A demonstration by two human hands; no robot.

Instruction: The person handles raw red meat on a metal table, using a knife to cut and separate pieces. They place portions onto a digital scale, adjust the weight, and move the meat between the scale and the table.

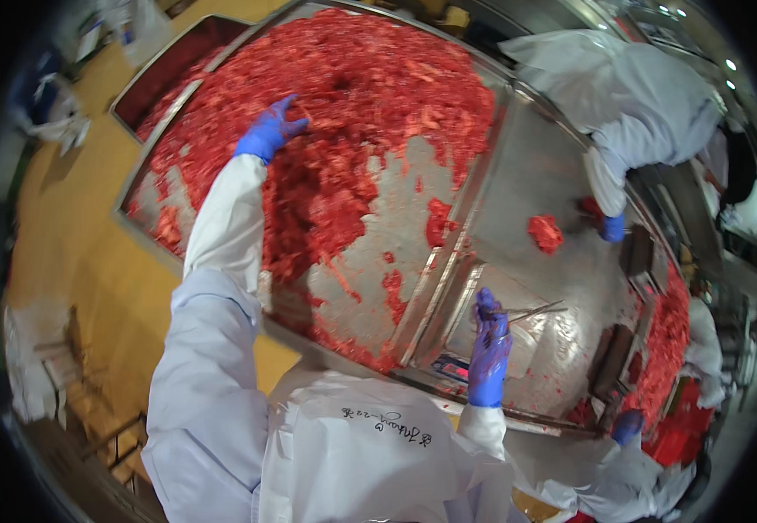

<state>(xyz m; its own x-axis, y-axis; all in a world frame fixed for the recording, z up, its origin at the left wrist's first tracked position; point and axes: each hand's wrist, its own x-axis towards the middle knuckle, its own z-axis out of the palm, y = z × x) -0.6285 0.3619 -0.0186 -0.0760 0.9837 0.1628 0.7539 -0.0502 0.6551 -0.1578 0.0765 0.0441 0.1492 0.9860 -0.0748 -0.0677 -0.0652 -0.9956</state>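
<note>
A large heap of raw red meat pieces fills much of a metal tray table. My left hand, in a blue glove, reaches over the heap with thumb and fingers spread; whether its fingertips touch the meat is hard to tell. My right hand, in a blue glove with red smears, is closed on metal tweezers or scissors, whose two thin tips point right over a steel worktop. A lump of meat lies on that worktop, beyond my right hand. Smaller scraps lie on the tray's bare part.
A raised metal edge divides tray from worktop. Across the worktop, a co-worker's gloved hand is near dark bins. Another co-worker's gloved hand is at lower right, beside more meat. A deep metal bin adjoins the tray's upper left.
</note>
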